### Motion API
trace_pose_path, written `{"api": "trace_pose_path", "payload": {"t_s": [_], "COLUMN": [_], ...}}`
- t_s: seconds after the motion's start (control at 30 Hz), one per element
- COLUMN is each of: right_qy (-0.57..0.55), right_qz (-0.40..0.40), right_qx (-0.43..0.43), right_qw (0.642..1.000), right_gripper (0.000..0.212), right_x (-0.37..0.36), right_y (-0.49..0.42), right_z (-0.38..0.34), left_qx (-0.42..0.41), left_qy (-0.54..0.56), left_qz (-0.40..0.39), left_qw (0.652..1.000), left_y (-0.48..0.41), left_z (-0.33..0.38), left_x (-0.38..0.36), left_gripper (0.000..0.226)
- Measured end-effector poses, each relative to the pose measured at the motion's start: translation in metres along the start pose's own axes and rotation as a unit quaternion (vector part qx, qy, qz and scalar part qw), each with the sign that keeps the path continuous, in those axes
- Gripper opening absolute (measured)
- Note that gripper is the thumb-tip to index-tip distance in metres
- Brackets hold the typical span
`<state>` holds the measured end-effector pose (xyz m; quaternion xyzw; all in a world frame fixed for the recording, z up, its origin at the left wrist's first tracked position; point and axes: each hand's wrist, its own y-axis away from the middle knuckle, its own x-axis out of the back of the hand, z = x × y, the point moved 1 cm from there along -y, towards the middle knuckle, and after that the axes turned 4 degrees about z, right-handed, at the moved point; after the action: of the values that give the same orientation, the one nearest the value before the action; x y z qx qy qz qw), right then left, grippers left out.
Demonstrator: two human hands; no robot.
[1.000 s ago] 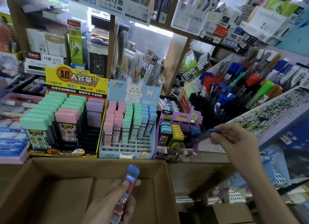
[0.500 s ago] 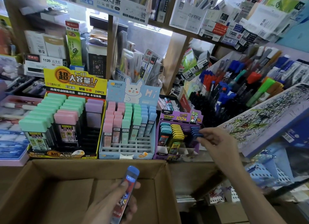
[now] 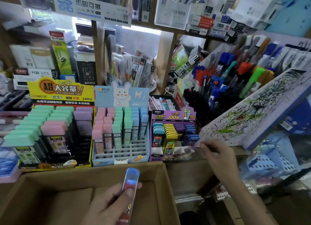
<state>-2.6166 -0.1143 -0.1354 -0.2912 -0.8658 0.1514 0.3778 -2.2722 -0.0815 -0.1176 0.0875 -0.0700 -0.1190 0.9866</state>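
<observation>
My left hand (image 3: 111,203) grips a slim lead-refill case (image 3: 130,191) with a blue cap, held upright over an open cardboard box (image 3: 161,182). A purple display box (image 3: 173,117) on the counter holds rows of similar cases with teal, yellow, purple and blue caps. The blue-capped row (image 3: 191,135) stands at its right side. My right hand (image 3: 218,155) hovers just right of that display, fingertips close to its front right corner, with nothing visible between them.
Left of the purple display stand a light blue bunny tray (image 3: 121,150) of pastel cases and a yellow tray (image 3: 55,90) of wider cases. A scribbled test pad (image 3: 252,113) slopes at the right, below racks of pens (image 3: 235,70). Shelves of boxed stationery rise behind.
My right hand carried a blue-capped case leftward into the purple display's blue row, let go of it and drew back slightly. My left hand kept hold of its case.
</observation>
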Motion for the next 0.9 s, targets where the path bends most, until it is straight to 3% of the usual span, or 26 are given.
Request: {"api": "trace_pose_path", "payload": {"t_s": [0.17,0.5,0.67,0.9], "right_qy": [0.070,0.033,0.034,0.018], "right_qz": [0.015,0.071,0.085,0.093], "right_qx": [0.007,0.046,0.055,0.066], "right_qw": [0.997,0.996,0.994,0.993], "right_gripper": [0.008,0.007,0.008,0.011], "right_x": [-0.014,-0.027,-0.032,-0.033], "right_y": [0.015,0.030,0.031,0.033], "right_z": [0.032,0.051,0.059,0.062], "left_qx": [-0.082,-0.261,-0.315,-0.347], "left_qy": [-0.034,-0.192,-0.250,-0.371], "left_qz": [-0.073,-0.081,-0.100,-0.078], "left_qw": [0.993,0.943,0.910,0.858], "left_y": [-0.013,-0.062,-0.091,-0.124], "left_z": [0.017,0.090,0.119,0.136], "left_x": [-0.010,-0.055,-0.089,-0.118], "left_gripper": [0.019,0.035,0.016,0.012]}}
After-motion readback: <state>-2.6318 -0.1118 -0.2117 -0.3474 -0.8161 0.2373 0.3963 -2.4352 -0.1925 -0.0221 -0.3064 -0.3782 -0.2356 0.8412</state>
